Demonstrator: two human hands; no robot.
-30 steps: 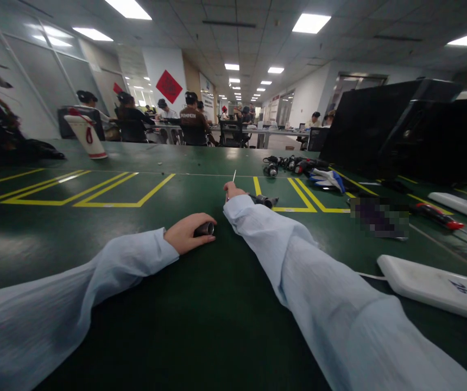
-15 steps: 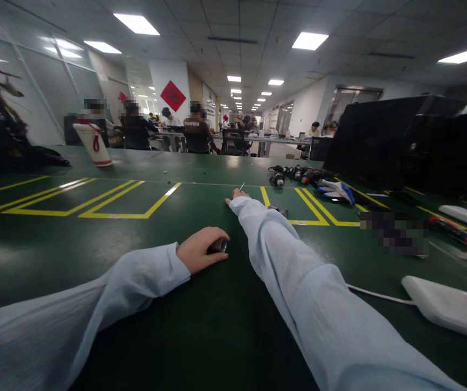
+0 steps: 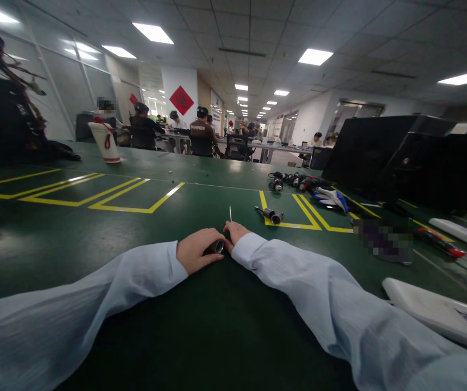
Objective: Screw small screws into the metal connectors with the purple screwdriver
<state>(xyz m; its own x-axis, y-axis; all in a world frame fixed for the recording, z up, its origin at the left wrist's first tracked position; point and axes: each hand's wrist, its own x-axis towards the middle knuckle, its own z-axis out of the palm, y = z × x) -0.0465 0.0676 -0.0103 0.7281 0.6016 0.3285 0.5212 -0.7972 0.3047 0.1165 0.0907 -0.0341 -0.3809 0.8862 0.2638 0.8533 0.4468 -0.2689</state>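
Note:
My left hand (image 3: 193, 251) is wrapped around a dark hollow cylinder (image 3: 218, 247), its round open end facing right, low over the green table (image 3: 217, 326). Close beside it, my right hand (image 3: 237, 233) is closed on a thin metal rod (image 3: 230, 213) that sticks up from the fingertips. What the right fingers cover of the rod is hidden. The two hands touch or nearly touch; I cannot tell which. Beyond the right hand, dark metal cylindrical parts (image 3: 273, 216) lie on a yellow tape outline.
Black metal parts (image 3: 276, 184) and blue-white gloves (image 3: 333, 199) lie at back right, before a black case (image 3: 384, 155). A red-black tool (image 3: 441, 243) and a white device (image 3: 441, 312) are on the right. A white cup (image 3: 105, 142) stands back left. People sit at far desks.
My right hand has drawn back toward me with the thin rod and come beside the left hand. The dark metal parts its sleeve partly covered now show. My left hand keeps its hold.

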